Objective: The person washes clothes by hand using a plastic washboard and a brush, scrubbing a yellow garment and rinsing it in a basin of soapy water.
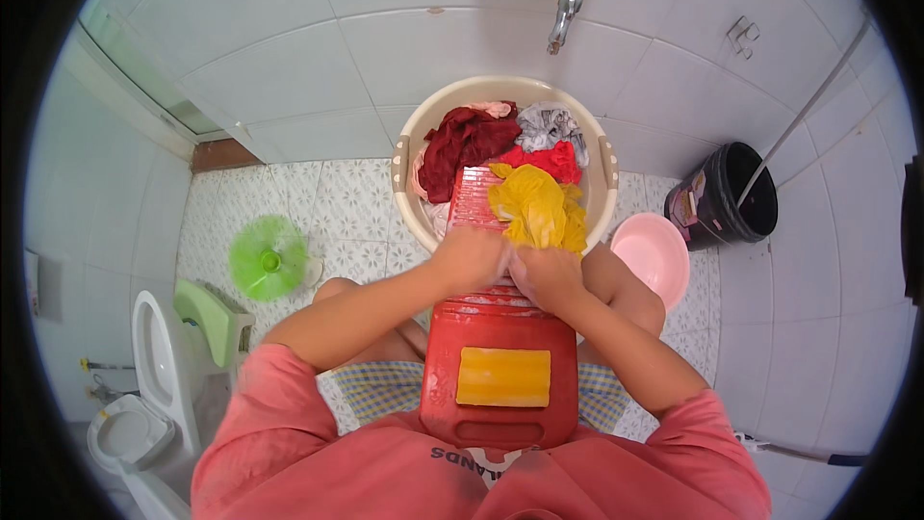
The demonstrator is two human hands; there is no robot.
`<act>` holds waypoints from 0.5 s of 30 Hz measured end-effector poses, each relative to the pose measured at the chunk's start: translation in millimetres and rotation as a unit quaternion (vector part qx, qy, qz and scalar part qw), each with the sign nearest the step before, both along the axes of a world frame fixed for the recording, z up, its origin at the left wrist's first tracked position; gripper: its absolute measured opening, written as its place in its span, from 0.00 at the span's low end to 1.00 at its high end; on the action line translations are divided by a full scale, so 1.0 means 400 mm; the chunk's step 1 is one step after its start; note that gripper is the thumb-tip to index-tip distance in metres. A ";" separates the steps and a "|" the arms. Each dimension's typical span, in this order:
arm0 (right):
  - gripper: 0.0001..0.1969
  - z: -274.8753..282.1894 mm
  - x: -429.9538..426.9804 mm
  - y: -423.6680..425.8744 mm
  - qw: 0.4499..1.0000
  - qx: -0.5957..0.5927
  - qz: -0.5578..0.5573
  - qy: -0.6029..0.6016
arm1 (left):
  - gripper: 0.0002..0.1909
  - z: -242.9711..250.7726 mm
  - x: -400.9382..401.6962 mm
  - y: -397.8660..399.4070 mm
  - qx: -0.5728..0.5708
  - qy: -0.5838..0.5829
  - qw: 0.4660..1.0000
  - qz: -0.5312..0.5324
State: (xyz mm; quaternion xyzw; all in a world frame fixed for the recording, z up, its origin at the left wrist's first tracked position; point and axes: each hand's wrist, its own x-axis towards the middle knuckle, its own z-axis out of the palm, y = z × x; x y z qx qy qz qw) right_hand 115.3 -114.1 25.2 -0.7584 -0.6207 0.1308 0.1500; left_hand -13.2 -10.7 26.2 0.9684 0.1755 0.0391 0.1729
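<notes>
A red plastic washboard point(433, 375) slopes from my lap into a cream wash basin point(505, 87). Over its ridges, my right hand point(546, 278) is closed on a wet yellow cloth point(538, 206), most of which spreads toward the basin. Knuckles almost touching it, my left hand point(469, 260) is also a fist at the cloth's near end; the part inside the fingers is hidden. White suds cling to both hands and to the grooves. On the board's flat near end lies a yellow bar of laundry soap point(503, 377).
Dark red point(465, 144), bright red point(548, 159) and grey patterned garments point(550, 126) lie in the basin. A tap point(565, 18) juts from the wall above. At right are a pink basin point(650, 256) and a black bucket point(758, 195); at left, a green plastic item point(268, 260) and a toilet point(155, 361).
</notes>
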 end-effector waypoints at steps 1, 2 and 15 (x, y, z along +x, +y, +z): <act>0.16 0.004 0.013 -0.013 1.000 -0.005 -0.004 0.000 | 0.13 -0.006 -0.005 -0.027 -0.005 0.000 1.000 -0.004; 0.16 0.004 0.025 -0.022 1.000 -0.022 0.015 0.001 | 0.13 -0.015 -0.010 -0.050 0.002 0.014 1.000 -0.016; 0.16 -0.073 0.050 0.102 1.000 -0.015 -0.010 0.008 | 0.14 -0.039 0.056 0.060 -0.018 0.013 0.995 0.101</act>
